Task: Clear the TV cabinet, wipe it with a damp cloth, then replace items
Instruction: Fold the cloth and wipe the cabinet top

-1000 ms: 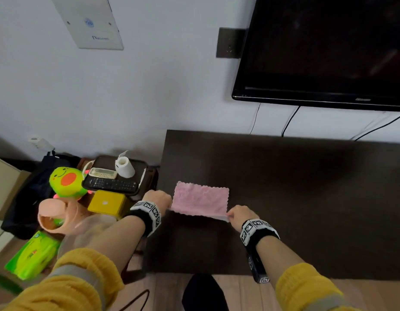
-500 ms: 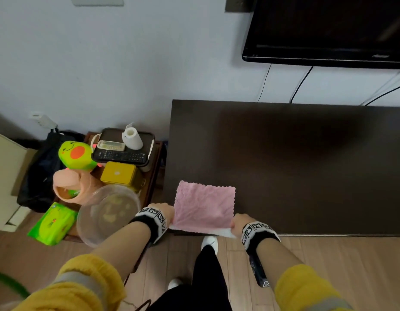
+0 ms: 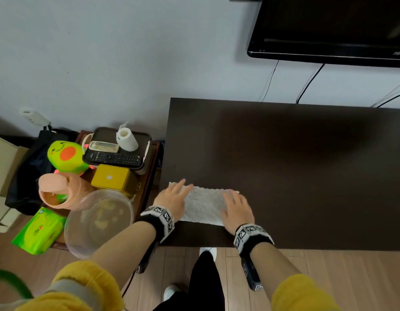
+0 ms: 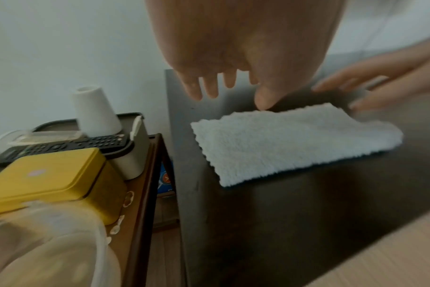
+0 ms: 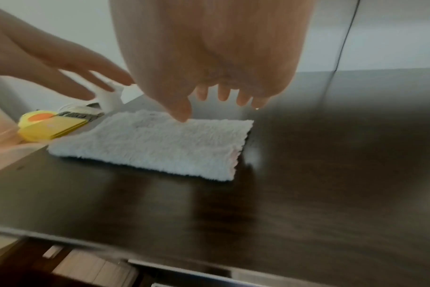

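Observation:
A cloth point(image 3: 203, 205), folded with its white fluffy side up, lies flat on the dark TV cabinet point(image 3: 295, 164) near the front left corner. My left hand point(image 3: 174, 196) is over the cloth's left end with its fingers straight and spread. My right hand point(image 3: 236, 207) is over the right end in the same way. In the left wrist view the left hand point(image 4: 221, 83) hovers just above the cloth point(image 4: 282, 143), with its thumb tip at the far edge. In the right wrist view the thumb of the right hand point(image 5: 209, 58) touches the cloth point(image 5: 155, 143). Neither hand grips anything.
A low side table point(image 3: 153, 167) left of the cabinet carries a tray with two remotes point(image 3: 114, 157) and a white roll point(image 3: 126, 139), a yellow tin point(image 3: 110, 177), a green plush toy point(image 3: 65, 156), a peach cup point(image 3: 57, 191), a clear bowl point(image 3: 99, 221) and a green wipes pack point(image 3: 38, 231). A wall TV point(image 3: 333, 28) hangs above, with cables hanging below it.
The cloth was held spread by its near corners, pink side up. It now lies folded, white side up, on the cabinet. Both hands have let go and opened over it.

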